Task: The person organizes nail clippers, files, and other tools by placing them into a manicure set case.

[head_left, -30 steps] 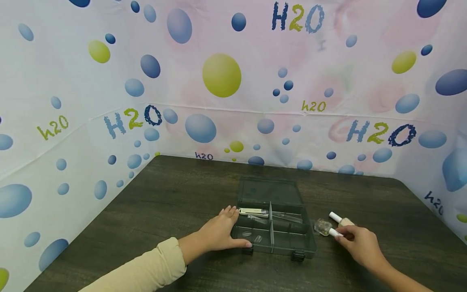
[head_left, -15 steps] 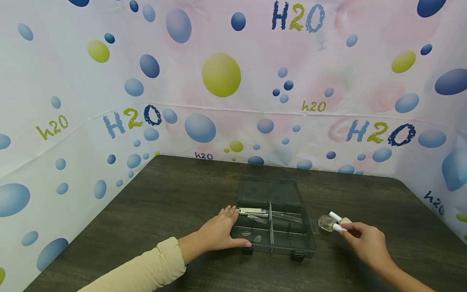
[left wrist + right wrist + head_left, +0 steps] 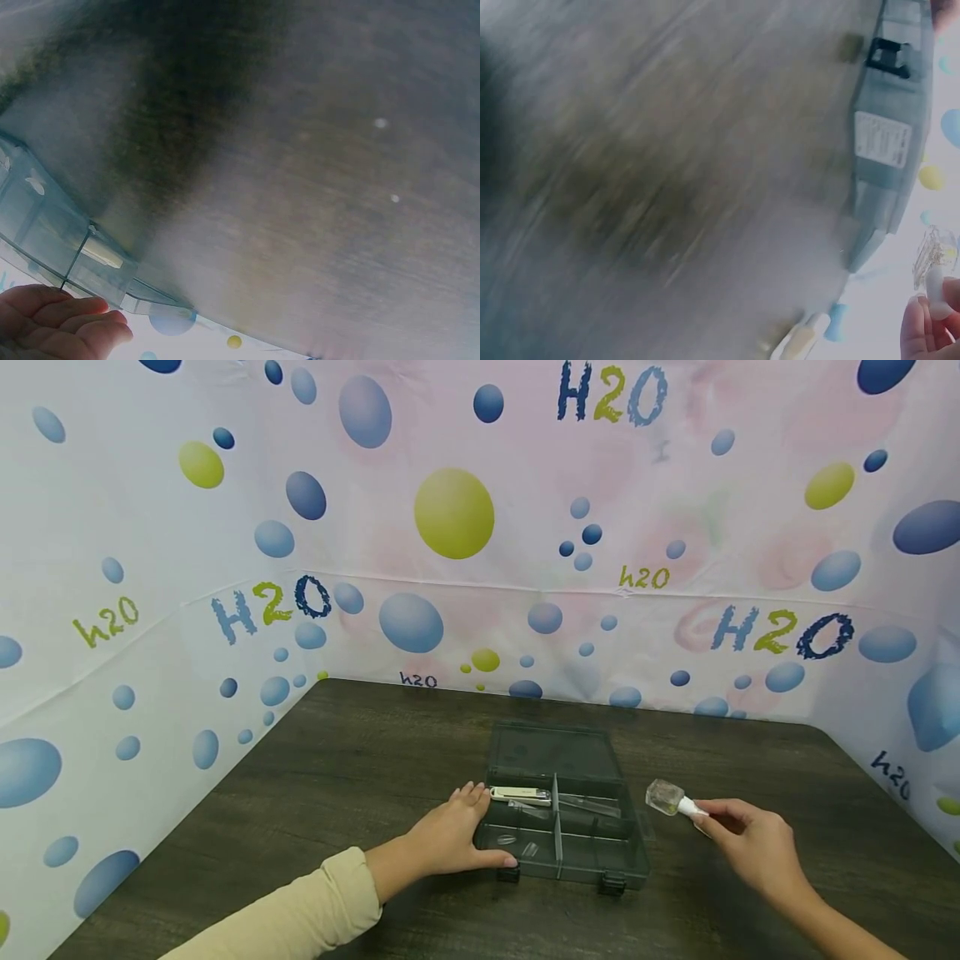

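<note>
My right hand (image 3: 761, 847) pinches the white cap of a clear nail polish bottle (image 3: 664, 797), its glass end pointing left, right of the box. Gold-coloured bits show in its glass (image 3: 934, 255) in the right wrist view. A second white-capped bottle (image 3: 804, 339), cream inside, lies on the table; my right hand mostly hides it in the head view. My left hand (image 3: 457, 835) rests at the left side of a grey see-through divided box (image 3: 600, 864), thumb along its front, fingers fairly straight. A cream nail clipper (image 3: 520, 795) lies in its back left compartment.
The box lid (image 3: 551, 752) lies folded back behind it. Small clear pieces (image 3: 530, 849) lie in the front left compartment, and a clear strip (image 3: 592, 806) in the back right one. Dark latches (image 3: 612, 882) stick out in front. A printed curtain (image 3: 450, 610) borders the dark table (image 3: 375, 735).
My right hand has raised the clear bottle and shifted slightly right, and its glass end has swung up and left, away from the second bottle. The left hand and box stay put.
</note>
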### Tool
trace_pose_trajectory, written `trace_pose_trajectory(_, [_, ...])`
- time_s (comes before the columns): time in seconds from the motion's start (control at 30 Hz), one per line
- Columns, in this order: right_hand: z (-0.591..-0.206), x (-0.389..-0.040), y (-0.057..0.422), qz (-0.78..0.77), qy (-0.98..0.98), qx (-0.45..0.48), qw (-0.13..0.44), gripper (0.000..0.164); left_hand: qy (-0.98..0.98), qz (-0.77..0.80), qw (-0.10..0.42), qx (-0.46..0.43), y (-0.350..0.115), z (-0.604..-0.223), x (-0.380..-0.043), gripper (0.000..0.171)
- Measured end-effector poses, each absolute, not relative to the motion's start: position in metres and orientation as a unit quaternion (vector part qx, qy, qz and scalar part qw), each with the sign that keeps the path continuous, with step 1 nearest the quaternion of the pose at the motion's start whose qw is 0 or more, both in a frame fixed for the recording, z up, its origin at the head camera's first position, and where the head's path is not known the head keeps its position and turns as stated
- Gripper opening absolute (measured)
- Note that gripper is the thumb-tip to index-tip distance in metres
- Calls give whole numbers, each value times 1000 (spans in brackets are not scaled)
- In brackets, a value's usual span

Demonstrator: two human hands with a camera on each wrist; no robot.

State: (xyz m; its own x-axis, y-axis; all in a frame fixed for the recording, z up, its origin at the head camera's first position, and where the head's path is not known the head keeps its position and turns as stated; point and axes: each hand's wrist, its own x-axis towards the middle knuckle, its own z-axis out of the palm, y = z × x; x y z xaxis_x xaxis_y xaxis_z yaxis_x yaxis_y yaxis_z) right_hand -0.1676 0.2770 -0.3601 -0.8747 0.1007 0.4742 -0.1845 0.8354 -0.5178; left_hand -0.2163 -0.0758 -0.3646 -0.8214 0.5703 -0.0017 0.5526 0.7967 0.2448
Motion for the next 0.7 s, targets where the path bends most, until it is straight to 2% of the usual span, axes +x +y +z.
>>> trace_pose_trajectory(0.43, [-358,-165,254,346,-896,76,269,12,946,115,30,303,-76,-366,-217,94])
trace_pose_trajectory(0.7, [-363,-166,240,382,-880,117,257,12,946,116,32,302,-76,-364,-217,94])
